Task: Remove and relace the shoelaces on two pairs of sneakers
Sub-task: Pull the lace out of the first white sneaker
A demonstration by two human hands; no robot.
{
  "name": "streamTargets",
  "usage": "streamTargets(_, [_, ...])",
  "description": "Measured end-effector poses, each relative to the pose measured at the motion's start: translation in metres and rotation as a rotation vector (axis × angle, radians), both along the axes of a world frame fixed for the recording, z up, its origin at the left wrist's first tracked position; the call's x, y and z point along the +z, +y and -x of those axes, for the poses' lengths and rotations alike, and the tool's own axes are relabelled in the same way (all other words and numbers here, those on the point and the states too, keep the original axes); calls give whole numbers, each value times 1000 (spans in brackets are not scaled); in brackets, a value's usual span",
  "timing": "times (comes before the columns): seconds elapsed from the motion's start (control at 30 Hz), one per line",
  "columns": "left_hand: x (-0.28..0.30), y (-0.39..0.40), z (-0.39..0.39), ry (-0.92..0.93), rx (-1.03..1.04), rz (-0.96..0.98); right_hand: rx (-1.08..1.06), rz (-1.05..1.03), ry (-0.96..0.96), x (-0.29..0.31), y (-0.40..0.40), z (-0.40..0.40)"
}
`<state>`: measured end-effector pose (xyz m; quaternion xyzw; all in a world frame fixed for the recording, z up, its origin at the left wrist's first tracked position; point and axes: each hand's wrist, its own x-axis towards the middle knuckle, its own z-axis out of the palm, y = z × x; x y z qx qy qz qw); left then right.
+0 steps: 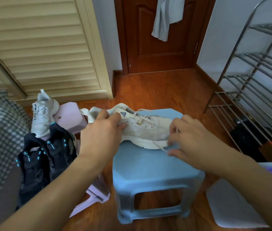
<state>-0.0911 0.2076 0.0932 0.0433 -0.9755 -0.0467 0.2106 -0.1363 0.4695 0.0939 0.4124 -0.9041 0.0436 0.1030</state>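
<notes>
I see the cream leather sneaker (148, 130) overhanging the pale blue plastic stool (150, 165); left hand (101, 130) grips its collar, right hand (187, 139) pinches one white lace (161, 147).

Before you lies a reddish wooden floor (162, 90), with a dark wooden door (158, 35) far ahead, cream louvred doors (36, 44) at far left and a metal rack (255, 77) at right.

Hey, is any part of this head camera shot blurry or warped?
Head view: the right hand pinching the lace is motion-blurred; the left hand on the white sneaker is sharper; wide-angle distortion bends the metal rack.
</notes>
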Motion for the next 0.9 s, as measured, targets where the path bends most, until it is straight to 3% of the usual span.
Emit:
streamTargets(0.13, [1,30,-16,16,-73,93,-193,229,10,1,-52,-14])
streamTargets(0.23, [-2,37,-16,10,-68,113,-261,106,157,-4,-71,-8])
streamTargets(0.3, [-2,31,-12,20,-65,90,-193,66,113,-4,-65,-14])
streamTargets(0.47, [-7,-17,11,5,41,-12,83,-573,-636,16,-22,-55])
streamTargets(0.57, [-12,-22,11,49,-62,-59,20,-534,-782,40,-9,-44])
streamTargets(0.67, [-15,-14,6,65,-103,-54,-20,-369,-960,48,-5,-32])
streamTargets(0.73, [-15,-12,2,82,-93,-34,-123,-160,-909,39,-18,-32])
streamTargets(0.83, [-11,-4,-9,76,-107,22,-336,163,-648,11,-56,-32])
streamTargets(0.9, [-9,5,-16,71,-120,68,-425,154,-419,-3,-78,-29])
